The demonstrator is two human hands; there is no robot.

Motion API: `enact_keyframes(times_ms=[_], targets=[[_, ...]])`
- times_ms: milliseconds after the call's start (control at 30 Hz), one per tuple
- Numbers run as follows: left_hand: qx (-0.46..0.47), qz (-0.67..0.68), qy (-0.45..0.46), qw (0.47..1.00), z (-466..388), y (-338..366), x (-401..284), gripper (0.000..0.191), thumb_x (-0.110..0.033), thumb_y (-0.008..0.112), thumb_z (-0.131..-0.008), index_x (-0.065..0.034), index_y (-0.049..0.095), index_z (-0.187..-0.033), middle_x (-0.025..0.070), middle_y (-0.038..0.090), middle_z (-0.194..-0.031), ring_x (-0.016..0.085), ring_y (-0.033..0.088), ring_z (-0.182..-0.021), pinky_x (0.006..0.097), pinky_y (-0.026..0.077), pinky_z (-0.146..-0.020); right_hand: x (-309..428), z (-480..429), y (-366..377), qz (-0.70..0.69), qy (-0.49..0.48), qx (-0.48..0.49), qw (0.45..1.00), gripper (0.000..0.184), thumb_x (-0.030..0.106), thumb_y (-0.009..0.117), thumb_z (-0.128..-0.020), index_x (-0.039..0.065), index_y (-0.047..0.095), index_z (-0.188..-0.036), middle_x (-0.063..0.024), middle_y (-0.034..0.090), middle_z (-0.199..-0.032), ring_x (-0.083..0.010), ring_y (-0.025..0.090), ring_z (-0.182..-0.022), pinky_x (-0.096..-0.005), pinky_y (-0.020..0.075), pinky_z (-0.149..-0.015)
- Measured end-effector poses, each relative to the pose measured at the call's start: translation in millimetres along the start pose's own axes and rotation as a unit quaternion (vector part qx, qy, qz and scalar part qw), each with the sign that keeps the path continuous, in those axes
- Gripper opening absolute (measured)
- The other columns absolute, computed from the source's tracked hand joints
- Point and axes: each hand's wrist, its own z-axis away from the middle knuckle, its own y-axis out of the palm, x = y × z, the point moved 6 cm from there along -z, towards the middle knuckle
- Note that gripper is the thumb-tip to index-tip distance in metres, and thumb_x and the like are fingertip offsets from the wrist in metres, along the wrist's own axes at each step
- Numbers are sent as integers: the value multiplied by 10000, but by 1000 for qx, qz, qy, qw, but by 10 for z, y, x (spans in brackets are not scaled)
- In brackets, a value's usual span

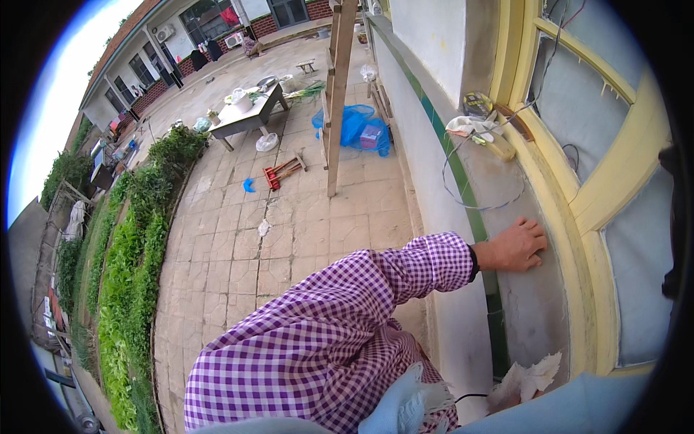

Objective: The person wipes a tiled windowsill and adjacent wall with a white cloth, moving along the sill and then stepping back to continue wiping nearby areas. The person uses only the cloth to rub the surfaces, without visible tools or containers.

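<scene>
My left hand point(515, 247) rests back up on the grey windowsill point(528, 304), its fingers bent and a little apart, with nothing visible in them. A dark band circles the wrist below the rolled purple checked sleeve. Farther up the sill, a thin twisted wire point(477, 208) loops beside a light-coloured glove or cloth point(469, 126), a yellowish block point(501, 147) and a round item with a yellow-and-black label point(477, 104). Ragged pale paper or cloth point(523, 380) shows at the sill's near end, beside pale blue fabric. My right hand is out of view.
A yellow window frame point(588, 266) borders the sill. On the paving stand a wooden ladder point(339, 103) and a table point(249, 115) bearing a white tub. A red folding stool point(282, 171) and blue plastic sheeting point(347, 122) lie nearby. Green plants point(130, 271) grow at left.
</scene>
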Motion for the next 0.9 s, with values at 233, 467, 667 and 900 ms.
enact_keyframes(times_ms=[233,467,667,900], targets=[[-19,37,5,999,-5,-37,50,268,-287,757,-798,-104,662,-969,85,614,-1049,269,543,-1115,410,373,-975,-88,60,39,-33,52,18,998,488,-32,507,-984,-36,477,-1470,-264,514,-1425,-429,542,-1281,-491,461,-1080],[34,40,-16,998,-11,-74,40,281,-281,766,-829,-112,657,-1025,65,607,-1118,258,526,-1162,395,356,-1012,-19,95,12,-25,24,-17,999,465,1,519,-998,-42,486,-1459,-259,516,-1415,-427,542,-1284,-487,455,-1089],[35,26,-14,999,-18,-85,-30,279,-270,755,-832,-104,655,-1032,69,602,-1103,254,524,-1155,407,350,-1028,162,46,11,-48,61,-28,997,441,34,516,-1013,-36,502,-1449,-250,527,-1413,-434,553,-1272,-479,469,-1068],[19,62,-3,998,-18,-8,-120,282,-253,739,-843,-66,648,-1034,82,593,-1109,269,508,-1173,424,337,-1048,451,-192,270,-12,-53,-79,995,417,57,538,-974,-19,563,-1383,-244,577,-1339,-442,578,-1209,-487,483,-1001]])
